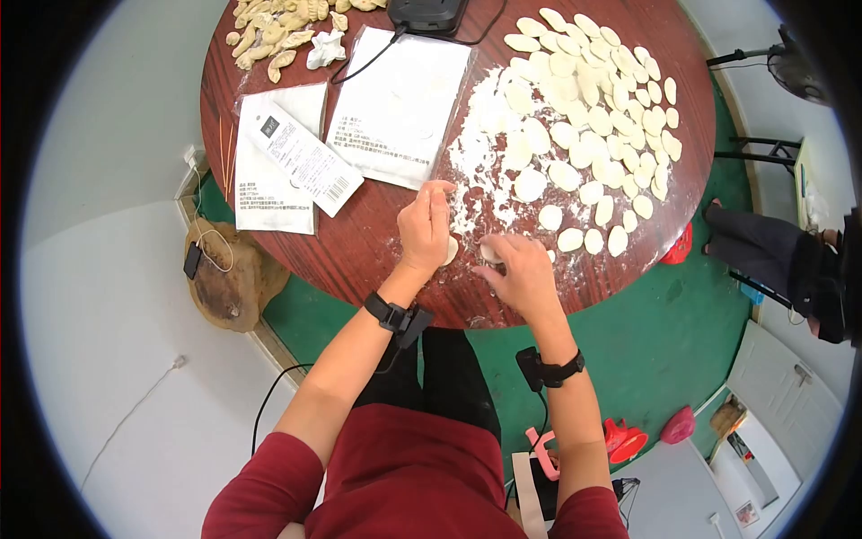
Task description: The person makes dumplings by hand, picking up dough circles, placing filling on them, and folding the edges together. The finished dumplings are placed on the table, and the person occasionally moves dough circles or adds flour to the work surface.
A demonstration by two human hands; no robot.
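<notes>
My left hand (426, 226) is over the table near its front edge, fingers pressed together and pointing away from me. A small pale dough piece (451, 251) shows beside its palm; whether anything else is inside the fingers is hidden. To the right, my right hand (523, 274) curls its thumb and fingers around another small dough piece (489, 253). Beyond both hands lie many flat dough rounds (564, 175), some overlapping in a pile, with loose white flour (476, 162) spread along their left side.
Printed white packets (395, 108) and a label card (305, 157) lie on the round wooden table (377, 260). Shaped dough pieces (278, 27) and a black device (426, 13) with a cable are at the far side. Another person's legs (759, 238) show at right.
</notes>
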